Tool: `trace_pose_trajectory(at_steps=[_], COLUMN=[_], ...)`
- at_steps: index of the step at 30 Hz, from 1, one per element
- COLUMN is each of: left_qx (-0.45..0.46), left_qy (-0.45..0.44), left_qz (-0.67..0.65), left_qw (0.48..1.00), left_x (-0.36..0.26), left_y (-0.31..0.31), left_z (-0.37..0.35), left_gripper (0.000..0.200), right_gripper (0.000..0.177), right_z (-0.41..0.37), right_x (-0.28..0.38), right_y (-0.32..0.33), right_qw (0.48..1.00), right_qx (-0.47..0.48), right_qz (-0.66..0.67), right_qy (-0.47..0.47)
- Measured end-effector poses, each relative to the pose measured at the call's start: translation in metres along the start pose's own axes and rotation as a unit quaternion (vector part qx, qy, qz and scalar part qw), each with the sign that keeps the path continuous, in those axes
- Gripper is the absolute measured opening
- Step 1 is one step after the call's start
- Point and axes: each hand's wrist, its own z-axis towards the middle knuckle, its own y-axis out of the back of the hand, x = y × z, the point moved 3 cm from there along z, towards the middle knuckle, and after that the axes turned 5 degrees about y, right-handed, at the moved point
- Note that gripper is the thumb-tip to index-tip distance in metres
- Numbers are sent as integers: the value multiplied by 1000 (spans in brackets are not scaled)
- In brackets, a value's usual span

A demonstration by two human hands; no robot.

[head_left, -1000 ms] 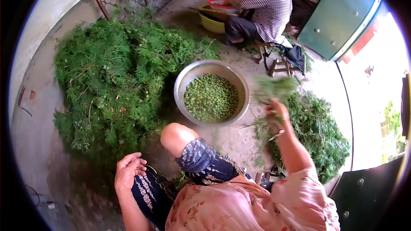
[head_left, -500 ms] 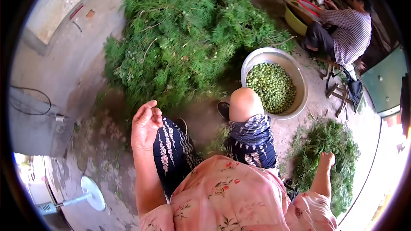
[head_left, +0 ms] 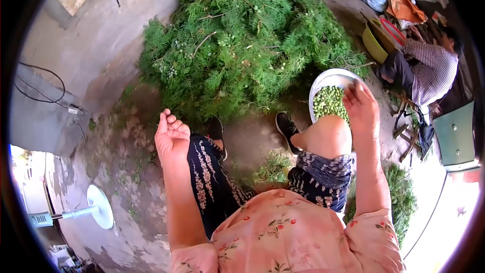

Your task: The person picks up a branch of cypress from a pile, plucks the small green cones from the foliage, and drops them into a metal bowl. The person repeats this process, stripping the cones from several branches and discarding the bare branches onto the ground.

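Note:
My left hand [head_left: 172, 135] is raised above my left knee, palm up, its fingers curled in; anything inside is hidden. Over the right side of a metal basin [head_left: 348, 74], my right hand [head_left: 361, 111] has bent fingers drawn together, and I cannot make out anything in them. Small round green fruits [head_left: 329, 102] lie in the basin, partly covered by my hand and right knee. In front of me is a large heap of feathery green branches [head_left: 237, 45], some bearing small pale-green fruits.
A smaller pile of greenery [head_left: 401, 197] lies behind my right arm. At right, another person [head_left: 432, 65] sits bent beside a yellow-green tub [head_left: 373, 43] and a small wooden stool [head_left: 408, 139]. A fan [head_left: 101, 207] stands at left, near a wall with a dark cable [head_left: 45, 100].
My right hand has moved from the small greenery pile up and forward to the basin. My left hand stays raised, its fingers curled. The view has shifted, and my right knee now hides more of the basin.

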Motion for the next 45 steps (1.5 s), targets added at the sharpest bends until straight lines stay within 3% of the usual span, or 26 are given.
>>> trace_pose_trajectory(at_steps=[3,7,13,16,18,22,23,26,29,32,35,41,45], left_qx=[-34,-57,-90,-131,-108,-77,-81,-77,-78,-46,-51,-46,-45], left_qy=[-5,-22,-6,1,2,24,20,31,34,49,53,70,64], left_qz=[-25,-48,-6,39,59,75,83,73,76,88,93,103,86], left_qw=[999,997,996,991,992,994,993,994,993,994,993,991,993], left_x=[1,7,24,27,31,34,35,35,35,35,37,44,37], left_y=[-8,-24,-21,-23,-39,-53,-54,-54,-56,-54,-57,-60,-60], left_z=[32,82,134,139,141,144,146,147,148,150,151,154,157], left_gripper=[20,22,22,21,19,20,21,24,26,29,28,26,24], right_gripper=[21,18,8,8,11,17,26,34,41,47,42,29,20], right_z=[1,24,47,54,70,97,104,105,101,86,63,46,41], right_x=[-44,-151,-317,-355,-391,-414,-418,-438,-448,-451,-505,-468,-428], right_y=[-57,-78,-10,24,53,52,47,31,20,14,42,-19,-49], right_qw=[998,984,899,870,836,706,677,637,594,564,648,793,856], right_qx=[34,21,23,6,47,172,216,180,206,230,304,162,51], right_qz=[2,-60,-309,-411,-507,-682,-690,-737,-741,-746,-665,-403,-273], right_qy=[-56,-167,-309,-272,-202,-86,-138,-135,-234,-269,-213,-427,-437])
